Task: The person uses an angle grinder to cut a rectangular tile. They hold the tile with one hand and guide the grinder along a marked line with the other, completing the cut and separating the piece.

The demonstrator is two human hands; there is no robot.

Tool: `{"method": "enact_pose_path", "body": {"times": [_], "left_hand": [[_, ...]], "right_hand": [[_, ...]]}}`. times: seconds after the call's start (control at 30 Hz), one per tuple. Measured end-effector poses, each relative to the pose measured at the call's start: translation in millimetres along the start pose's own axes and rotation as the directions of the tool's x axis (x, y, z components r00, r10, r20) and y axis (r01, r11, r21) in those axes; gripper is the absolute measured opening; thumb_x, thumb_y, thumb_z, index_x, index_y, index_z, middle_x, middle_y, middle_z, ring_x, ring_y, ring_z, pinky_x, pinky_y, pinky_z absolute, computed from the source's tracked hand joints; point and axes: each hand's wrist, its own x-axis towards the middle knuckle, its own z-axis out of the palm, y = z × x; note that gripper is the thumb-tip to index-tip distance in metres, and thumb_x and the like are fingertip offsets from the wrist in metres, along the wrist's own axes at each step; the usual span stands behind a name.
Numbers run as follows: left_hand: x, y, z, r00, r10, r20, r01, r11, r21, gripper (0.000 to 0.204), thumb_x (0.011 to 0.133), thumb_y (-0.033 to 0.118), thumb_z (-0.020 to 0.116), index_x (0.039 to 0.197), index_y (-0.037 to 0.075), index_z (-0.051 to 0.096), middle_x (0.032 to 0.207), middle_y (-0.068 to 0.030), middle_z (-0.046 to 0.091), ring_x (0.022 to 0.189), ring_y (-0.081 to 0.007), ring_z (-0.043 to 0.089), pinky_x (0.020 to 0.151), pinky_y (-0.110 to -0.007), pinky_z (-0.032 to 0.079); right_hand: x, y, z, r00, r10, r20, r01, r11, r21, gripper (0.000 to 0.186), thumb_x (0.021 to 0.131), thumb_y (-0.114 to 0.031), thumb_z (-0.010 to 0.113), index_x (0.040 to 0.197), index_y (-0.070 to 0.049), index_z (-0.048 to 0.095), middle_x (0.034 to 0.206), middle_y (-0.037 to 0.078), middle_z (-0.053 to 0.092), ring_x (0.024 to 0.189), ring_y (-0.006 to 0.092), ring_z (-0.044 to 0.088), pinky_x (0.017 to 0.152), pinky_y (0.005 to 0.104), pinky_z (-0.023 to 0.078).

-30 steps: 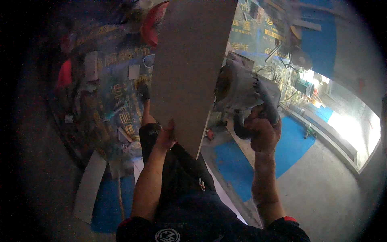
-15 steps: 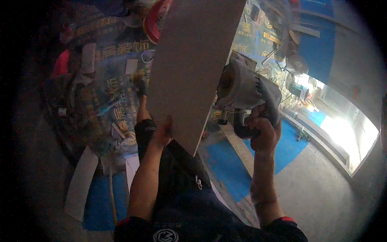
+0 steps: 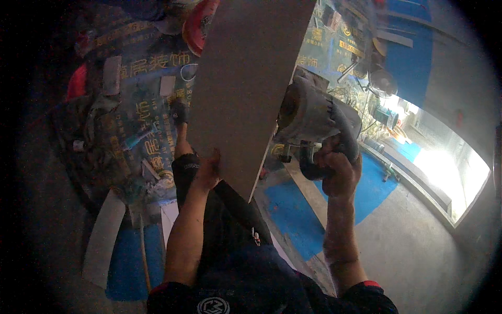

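A long, pale grey board (image 3: 240,99) slants up and away in front of me, its narrow lower end near my lap. My left hand (image 3: 210,168) is closed on the board's left edge close to that end; the thumb shows on the top face and the other fingers are hidden. At the right edge sits a dust-covered power tool shaped like a circular saw (image 3: 319,115). My right hand (image 3: 339,170) wraps around its dark looped handle. The tool's front lies against or very near the board's edge; its blade cannot be made out.
Printed protective sheeting (image 3: 157,99) covers the floor ahead, with a red round container (image 3: 196,36) at the back. Offcuts and a long strip (image 3: 308,191) lie around. To the right are a glass-like round object (image 3: 384,82), cables, and a brightly lit opening (image 3: 444,162).
The view has shifted slightly, and the board and tool appear a little further left. Both hands keep their grip.
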Motion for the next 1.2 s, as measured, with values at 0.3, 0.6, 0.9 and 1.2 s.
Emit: {"method": "enact_pose_path", "body": {"times": [0.3, 0.6, 0.9, 1.2], "left_hand": [[6.7, 2.8, -5.4, 0.999, -0.033, -0.022, 0.032, 0.999, -0.042, 0.055, 0.096, 0.037, 0.06, 0.141, 0.01, 0.042, 0.133, -0.008, 0.056, 0.122, -0.0252, 0.054, 0.1, -0.046, 0.049], [8.8, -2.0, -12.3, 0.984, 0.16, 0.079, -0.173, 0.963, 0.207, 0.06, 0.095, 0.038, 0.061, 0.143, 0.008, 0.04, 0.136, -0.0074, 0.053, 0.122, -0.0272, 0.054, 0.098, -0.047, 0.05], [-3.7, 3.8, 10.2, 0.993, 0.082, -0.083, -0.07, 0.988, 0.14, 0.059, 0.095, 0.039, 0.062, 0.142, 0.011, 0.04, 0.135, -0.006, 0.055, 0.119, -0.0261, 0.057, 0.096, -0.047, 0.052], [6.0, 1.2, -6.8, 0.998, 0.062, 0.008, -0.062, 0.992, 0.107, 0.063, 0.094, 0.044, 0.061, 0.143, 0.011, 0.04, 0.14, -0.0083, 0.05, 0.126, -0.0293, 0.05, 0.099, -0.052, 0.046]], "right_hand": [[-3.2, -2.6, -0.1, 0.999, 0.023, -0.023, -0.024, 0.998, -0.052, 0.07, 0.064, -0.011, 0.063, 0.13, 0.009, 0.05, 0.086, 0.007, 0.061, 0.07, 0.0163, 0.06, 0.061, 0.0264, 0.049], [5.5, -1.0, -0.6, 1.0, -0.017, -0.021, 0.017, 1.0, -0.015, 0.069, 0.064, -0.013, 0.064, 0.128, 0.009, 0.052, 0.088, 0.005, 0.06, 0.078, 0.0158, 0.06, 0.065, 0.0255, 0.047], [-0.1, -1.8, -0.4, 1.0, 0.012, -0.001, -0.012, 0.999, -0.042, 0.055, 0.061, -0.015, 0.064, 0.111, 0.008, 0.059, 0.089, 0.008, 0.062, 0.075, 0.0177, 0.06, 0.062, 0.0269, 0.047], [-5.5, -2.6, 7.9, 1.0, -0.021, -0.017, 0.021, 1.0, -0.004, 0.062, 0.062, -0.012, 0.062, 0.12, 0.01, 0.055, 0.088, 0.008, 0.061, 0.071, 0.018, 0.06, 0.064, 0.028, 0.05]]}}
